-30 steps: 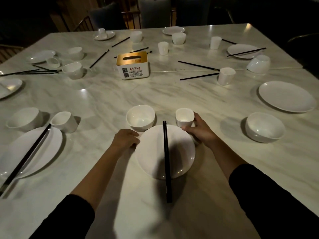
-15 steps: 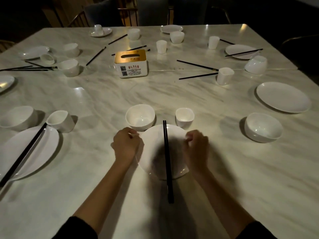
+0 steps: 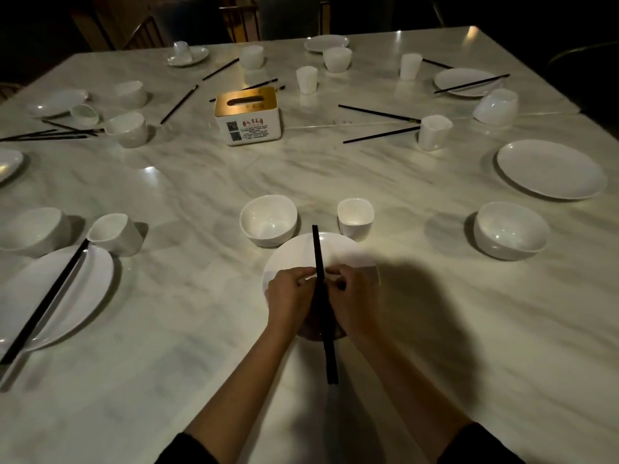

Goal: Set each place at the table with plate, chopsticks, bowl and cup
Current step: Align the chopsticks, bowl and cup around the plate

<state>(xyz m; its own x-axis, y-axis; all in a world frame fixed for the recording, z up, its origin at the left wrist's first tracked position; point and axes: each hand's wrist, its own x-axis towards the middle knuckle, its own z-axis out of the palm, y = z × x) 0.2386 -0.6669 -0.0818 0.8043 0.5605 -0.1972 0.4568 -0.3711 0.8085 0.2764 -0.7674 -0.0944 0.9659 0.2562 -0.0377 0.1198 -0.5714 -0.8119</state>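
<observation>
Both hands met over the near plate [image 3: 338,254] on the marble table [image 3: 435,329]; the left hand [image 3: 290,298] and right hand [image 3: 352,300] pinched the black chopsticks [image 3: 322,303] from either side with curled fingers. The chopsticks lay across the plate, with the bowl [image 3: 268,220] and cup [image 3: 355,216] just beyond it.

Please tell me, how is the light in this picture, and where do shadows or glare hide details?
Head view: dim overall. A dark shadow on the white marble table right of the right hand darkens the near part of the round white plate. Small glare spots shine on the table; the far chairs are nearly black; straight edges bend near the frame borders.
</observation>
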